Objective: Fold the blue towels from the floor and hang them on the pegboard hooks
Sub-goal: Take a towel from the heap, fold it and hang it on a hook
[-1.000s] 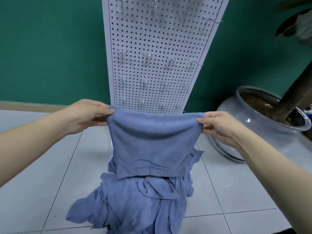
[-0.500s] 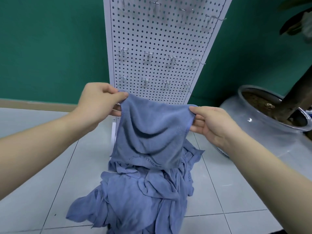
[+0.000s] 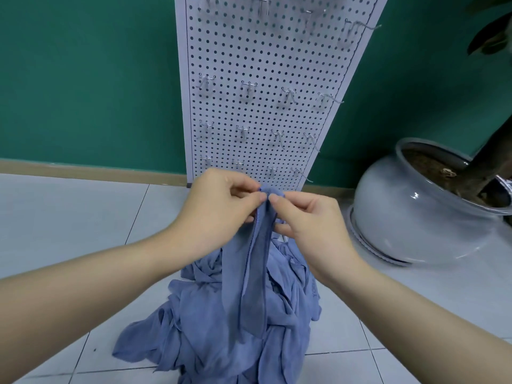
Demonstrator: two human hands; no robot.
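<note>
Green wall (image 3: 83,79) and pale floor tiles (image 3: 69,231) are noted behind a white pegboard (image 3: 263,51), which is stood upright at the far centre with rows of bare wire hooks (image 3: 248,87) facing the work. No towel is hung yet. A heap of blue towels (image 3: 216,328) is left on the tiles just in front of the board, near the person, presumably so that each piece can be lifted straight toward the hooks. One folded towel (image 3: 255,267) is held above the heap, hanging as a narrow doubled strip. Its top edge is pinched between thumb and fingertips of the left hand (image 3: 219,209) and of the right hand (image 3: 307,220), the two hands brought together, almost touching — judged to be the means of matching the corners. The fold is judged to be in hand — hanging remains. A grey plant pot (image 3: 410,212) is noted on the floor to the right, well apart from the towels.
</note>
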